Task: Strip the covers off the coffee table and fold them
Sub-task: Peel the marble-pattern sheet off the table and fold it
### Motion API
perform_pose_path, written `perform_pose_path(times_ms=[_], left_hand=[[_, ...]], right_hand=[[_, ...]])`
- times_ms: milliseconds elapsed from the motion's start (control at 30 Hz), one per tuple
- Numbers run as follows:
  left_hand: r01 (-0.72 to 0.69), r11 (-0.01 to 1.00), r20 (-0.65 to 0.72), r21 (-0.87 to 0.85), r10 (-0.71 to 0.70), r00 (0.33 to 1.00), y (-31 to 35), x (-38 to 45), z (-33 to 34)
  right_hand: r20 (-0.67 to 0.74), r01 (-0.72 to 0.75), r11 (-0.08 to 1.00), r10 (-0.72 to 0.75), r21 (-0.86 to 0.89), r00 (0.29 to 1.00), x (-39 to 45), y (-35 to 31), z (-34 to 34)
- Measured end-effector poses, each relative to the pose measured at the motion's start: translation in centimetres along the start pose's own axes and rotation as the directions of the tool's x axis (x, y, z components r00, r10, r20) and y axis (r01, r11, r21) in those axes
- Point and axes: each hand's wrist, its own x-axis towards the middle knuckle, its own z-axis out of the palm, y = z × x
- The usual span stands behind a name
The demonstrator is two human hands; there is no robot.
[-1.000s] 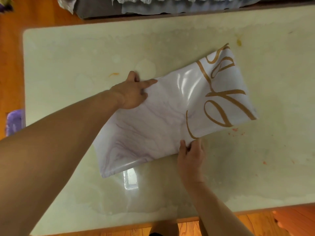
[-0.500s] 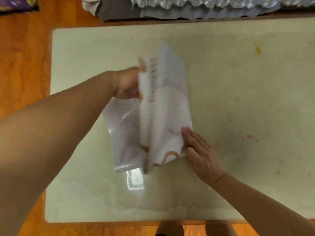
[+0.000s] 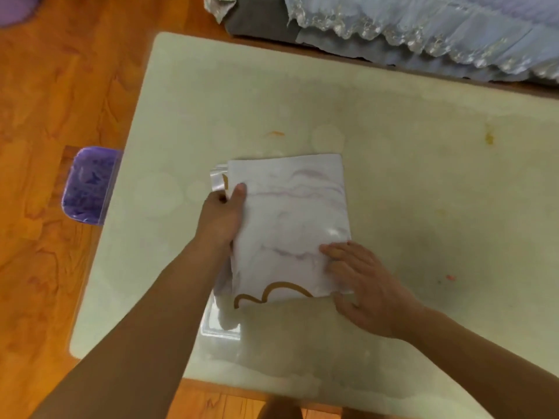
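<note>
A glossy white cover with faint purple marbling and gold lettering lies folded into a small rectangle on the pale coffee table. My left hand grips the cover's left edge, thumb on top and fingers beneath the layers. My right hand lies flat with straight fingers on the cover's lower right corner, pressing it down. A few underlying layers stick out at the upper left corner.
A purple plastic bin stands on the wooden floor left of the table. A grey sofa with a lace-edged blue throw runs along the table's far side. Small orange stains dot the tabletop.
The cover was a long rectangle; its right half was swung over to the left, and it now lies folded in a compact rectangle. My right hand moved onto its lower right corner.
</note>
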Motion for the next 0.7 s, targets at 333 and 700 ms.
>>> perform_pose_path(times_ms=[333,700], left_hand=[[-0.150,0.945,-0.135,0.292,0.195,0.971,-0.1,0.7,-0.2],[-0.094,0.963,0.110,-0.252,0.125,0.986,1.0,1.3,-1.1]], right_hand=[[0.128,-0.212,0.909,0.272,-0.358,0.954,16.4,2.0,-2.0],[0.331,-0.205,0.946,0.283,-0.252,0.900,22.2,1.1,-4.8]])
